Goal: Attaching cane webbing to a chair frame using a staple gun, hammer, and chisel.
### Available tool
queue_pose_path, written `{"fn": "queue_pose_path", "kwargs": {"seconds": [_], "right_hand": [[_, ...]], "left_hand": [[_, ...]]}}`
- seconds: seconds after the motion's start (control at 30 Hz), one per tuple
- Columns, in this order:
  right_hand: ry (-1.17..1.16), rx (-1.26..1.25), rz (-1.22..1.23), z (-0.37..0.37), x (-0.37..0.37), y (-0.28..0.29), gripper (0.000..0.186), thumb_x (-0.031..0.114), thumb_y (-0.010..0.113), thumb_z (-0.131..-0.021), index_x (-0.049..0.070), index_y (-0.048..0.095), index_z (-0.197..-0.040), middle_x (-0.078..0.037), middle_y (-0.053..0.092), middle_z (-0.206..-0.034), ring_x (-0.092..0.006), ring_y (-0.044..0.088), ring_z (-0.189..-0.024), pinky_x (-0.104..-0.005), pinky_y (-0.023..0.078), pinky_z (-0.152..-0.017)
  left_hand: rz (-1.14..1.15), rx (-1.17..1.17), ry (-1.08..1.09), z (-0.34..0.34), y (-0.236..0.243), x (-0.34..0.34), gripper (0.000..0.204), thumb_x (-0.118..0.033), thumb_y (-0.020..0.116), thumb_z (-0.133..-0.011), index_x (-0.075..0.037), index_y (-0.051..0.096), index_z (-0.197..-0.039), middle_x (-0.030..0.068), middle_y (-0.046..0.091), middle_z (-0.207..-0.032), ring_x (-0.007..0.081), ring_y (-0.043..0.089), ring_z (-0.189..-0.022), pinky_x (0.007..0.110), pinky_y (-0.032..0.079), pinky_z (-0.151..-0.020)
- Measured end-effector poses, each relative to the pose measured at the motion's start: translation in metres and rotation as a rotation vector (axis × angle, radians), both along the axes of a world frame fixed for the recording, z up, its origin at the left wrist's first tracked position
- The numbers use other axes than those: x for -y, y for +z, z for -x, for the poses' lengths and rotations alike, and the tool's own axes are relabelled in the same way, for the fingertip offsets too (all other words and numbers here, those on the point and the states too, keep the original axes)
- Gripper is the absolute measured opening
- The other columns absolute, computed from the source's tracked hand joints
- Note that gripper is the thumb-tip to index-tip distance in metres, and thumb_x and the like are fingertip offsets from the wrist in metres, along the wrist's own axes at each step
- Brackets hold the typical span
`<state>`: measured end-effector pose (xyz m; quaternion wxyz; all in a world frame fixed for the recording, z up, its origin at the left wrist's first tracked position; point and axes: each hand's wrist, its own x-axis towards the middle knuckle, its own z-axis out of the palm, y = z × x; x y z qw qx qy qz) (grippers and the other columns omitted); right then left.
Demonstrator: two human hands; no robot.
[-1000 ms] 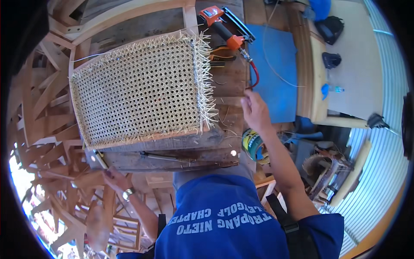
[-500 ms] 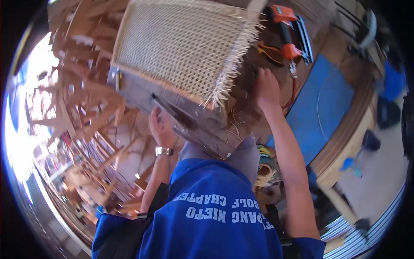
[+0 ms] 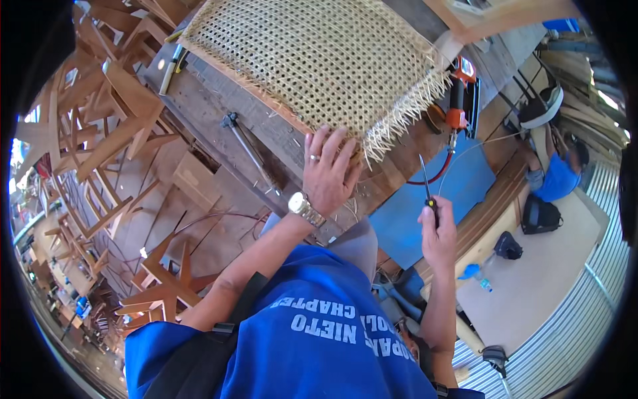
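Observation:
A woven cane panel (image 3: 312,63) in a wooden frame lies on the workbench, loose strand ends fringing its right edge. My left hand (image 3: 329,169), with a ring and a wristwatch, rests on the panel's near corner, fingers spread over the weave. To the right, my right hand (image 3: 438,233) is closed around the dark handle of a screwdriver (image 3: 430,203). Its thin metal shaft points away from me, apart from the panel. A hammer (image 3: 249,149) lies on the bench left of my left hand. Beyond the fringe sits an orange and black air stapler (image 3: 457,100).
A red hose (image 3: 444,171) runs from the stapler over a blue sheet (image 3: 432,206). Wooden chair frames (image 3: 113,133) crowd the left side. A wooden piece (image 3: 505,20) juts in at the far right. Another person in blue (image 3: 558,178) is at the right.
My left hand has moved from beside the hammer onto the panel's near corner. My right hand has drawn back from near the stapler, and the screwdriver now shows in it.

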<state>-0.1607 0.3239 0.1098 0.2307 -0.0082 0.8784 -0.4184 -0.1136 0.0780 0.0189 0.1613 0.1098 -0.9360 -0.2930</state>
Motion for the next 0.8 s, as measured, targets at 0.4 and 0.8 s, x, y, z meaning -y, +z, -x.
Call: {"fn": "queue_pose_path", "kwargs": {"seconds": [0.4,0.8], "right_hand": [[0.602,-0.387,-0.161,0.082,0.052,0.048,0.026,0.011,0.063,-0.097,0.002,0.062,-0.121,-0.014,0.069,-0.092,-0.0244,0.069,-0.082,-0.0329,0.053,-0.076],[1.005,-0.375,-0.298,0.125,0.085,0.042,0.019,0.013,0.061,-0.095,0.008,0.069,-0.111,-0.014,0.066,-0.087,-0.0344,0.065,-0.08,-0.0423,0.052,-0.072]], "left_hand": [[-0.125,-0.067,0.073,-0.002,-0.005,-0.01,0.042,-0.017,0.075,-0.082,-0.009,0.064,-0.122,0.0078,0.053,-0.14,0.0357,0.043,-0.137,0.058,0.031,-0.116],[0.006,-0.124,0.348,-0.001,-0.006,-0.047,0.029,-0.01,0.076,-0.08,-0.013,0.069,-0.108,0.0021,0.064,-0.122,0.0359,0.045,-0.135,0.055,0.034,-0.113]]}}
